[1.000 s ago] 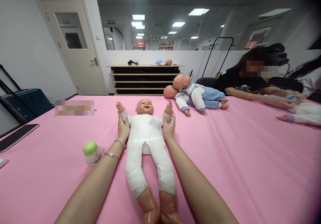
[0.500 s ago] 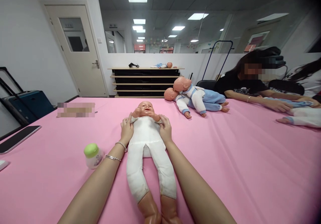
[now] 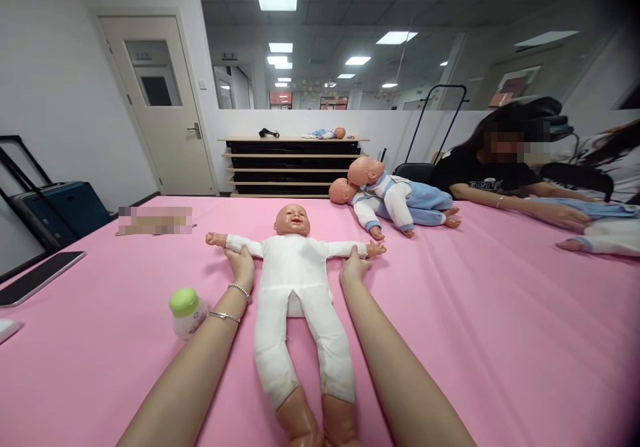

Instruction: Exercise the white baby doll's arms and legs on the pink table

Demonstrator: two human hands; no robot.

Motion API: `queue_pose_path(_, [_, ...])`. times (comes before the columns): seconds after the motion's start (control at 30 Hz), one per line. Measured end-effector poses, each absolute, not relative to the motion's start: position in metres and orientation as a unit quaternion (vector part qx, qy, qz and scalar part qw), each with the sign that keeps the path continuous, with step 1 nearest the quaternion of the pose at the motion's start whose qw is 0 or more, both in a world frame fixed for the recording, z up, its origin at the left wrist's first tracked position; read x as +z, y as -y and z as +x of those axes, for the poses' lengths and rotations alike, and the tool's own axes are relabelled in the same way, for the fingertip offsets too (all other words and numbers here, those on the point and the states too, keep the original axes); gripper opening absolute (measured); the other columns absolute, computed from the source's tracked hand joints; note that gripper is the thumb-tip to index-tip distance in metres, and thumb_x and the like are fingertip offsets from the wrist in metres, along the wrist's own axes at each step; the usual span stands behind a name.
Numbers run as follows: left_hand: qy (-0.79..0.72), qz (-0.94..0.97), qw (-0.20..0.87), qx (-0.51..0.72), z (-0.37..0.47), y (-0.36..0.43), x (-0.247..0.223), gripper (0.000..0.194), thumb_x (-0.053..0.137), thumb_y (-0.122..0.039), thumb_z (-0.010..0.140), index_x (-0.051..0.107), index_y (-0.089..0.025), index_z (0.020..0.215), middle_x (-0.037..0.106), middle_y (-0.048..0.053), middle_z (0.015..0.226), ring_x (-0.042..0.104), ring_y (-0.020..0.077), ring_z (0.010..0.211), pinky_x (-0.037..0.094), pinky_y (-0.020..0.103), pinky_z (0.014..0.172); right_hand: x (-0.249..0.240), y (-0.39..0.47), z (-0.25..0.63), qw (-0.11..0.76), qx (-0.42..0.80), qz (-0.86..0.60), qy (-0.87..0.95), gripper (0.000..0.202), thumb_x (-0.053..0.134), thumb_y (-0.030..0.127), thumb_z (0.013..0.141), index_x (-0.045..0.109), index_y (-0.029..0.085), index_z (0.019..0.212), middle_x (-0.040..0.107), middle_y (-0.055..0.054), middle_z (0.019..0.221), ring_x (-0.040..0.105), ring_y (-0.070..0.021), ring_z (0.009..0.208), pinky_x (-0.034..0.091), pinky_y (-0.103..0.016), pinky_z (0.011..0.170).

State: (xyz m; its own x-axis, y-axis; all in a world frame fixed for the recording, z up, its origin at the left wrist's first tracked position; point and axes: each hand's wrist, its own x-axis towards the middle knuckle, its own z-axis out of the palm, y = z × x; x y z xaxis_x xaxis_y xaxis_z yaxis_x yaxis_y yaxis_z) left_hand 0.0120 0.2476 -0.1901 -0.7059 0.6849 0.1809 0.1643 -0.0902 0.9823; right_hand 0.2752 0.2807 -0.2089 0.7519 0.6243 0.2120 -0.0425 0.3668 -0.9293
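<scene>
A baby doll (image 3: 295,270) with a white cloth body lies on its back, its head away from me and its bare feet nearest. Both of its arms stretch straight out to the sides. My left hand (image 3: 241,265) grips the doll arm on the left, thumb on top and fingers beneath. On the other side, my right hand (image 3: 354,267) grips the right-hand doll arm the same way. The fingers under the sleeves are mostly hidden. A white jar with a green lid (image 3: 186,312) stands beside my left forearm.
Two dressed dolls (image 3: 400,193) lie together at the table's far edge. At the right, a person (image 3: 500,173) handles another doll in blue and white. A phone-like dark slab (image 3: 40,278) lies on the pink tablecloth (image 3: 465,340) at left. Shelves (image 3: 295,165) stand behind.
The doll's arms have gone from folded in over its chest to spread out sideways. My hands have moved outward and slightly down with them.
</scene>
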Motion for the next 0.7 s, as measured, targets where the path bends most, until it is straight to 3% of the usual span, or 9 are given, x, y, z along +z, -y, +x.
queue_pose_path(0.27, [-0.641,0.290,0.108,0.703,0.007,-0.241,-0.179,0.072,0.045,-0.021,0.082,0.001,-0.009,0.138,0.010,0.021,0.148,0.014,0.0209,0.138,0.021,0.035,0.112,-0.191,-0.271,0.284,0.775,0.158,-0.582,0.191,0.061,0.056,0.028,0.071,0.027,0.011,0.122,0.041,-0.022,0.132,0.047,-0.0234,0.120,0.043,-0.038,0.098])
queue_pose_path(0.5, [-0.640,0.199,0.093,0.736,-0.001,-0.243,-0.180,0.076,0.053,-0.020,0.080,0.006,-0.008,0.138,0.022,0.022,0.143,0.025,0.0216,0.135,0.025,0.032,0.110,-0.176,-0.252,0.287,0.720,0.063,-0.655,0.219,0.063,0.053,0.011,0.065,0.032,0.007,0.124,0.046,-0.021,0.123,0.045,-0.0268,0.120,0.034,-0.044,0.104])
queue_pose_path(0.7, [-0.630,0.175,0.084,0.752,-0.004,-0.246,-0.181,0.076,0.056,-0.014,0.078,0.010,-0.008,0.138,0.029,0.023,0.139,0.033,0.0233,0.130,0.031,0.034,0.107,-0.161,-0.224,0.279,0.650,0.072,-0.703,0.280,0.066,0.049,0.014,0.067,0.030,-0.004,0.128,0.030,-0.028,0.137,0.019,-0.0343,0.134,0.017,-0.049,0.110])
